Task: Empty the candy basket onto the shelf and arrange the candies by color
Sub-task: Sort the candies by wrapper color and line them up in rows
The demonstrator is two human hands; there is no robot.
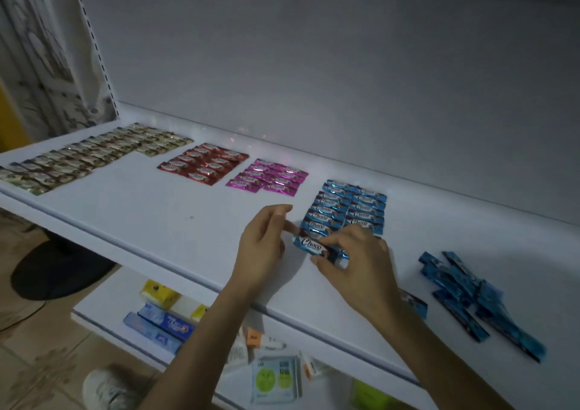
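Choco candy [310, 244], blue-wrapped, lay at the near end of the blue rows [353, 208] on the shelf [141, 215], left hand [262, 248] pinching one end, right hand [356, 254] the other. Best laid square and flush with its column; the loose blue pile [464, 287] waited further right.

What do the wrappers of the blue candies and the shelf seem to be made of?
The blue candies: wrappers look like thin metallised plastic foil, glossy; they glint and crinkle at the ends. The shelf: probably painted metal or laminated board, smooth white, faintly reflecting; unclear which.
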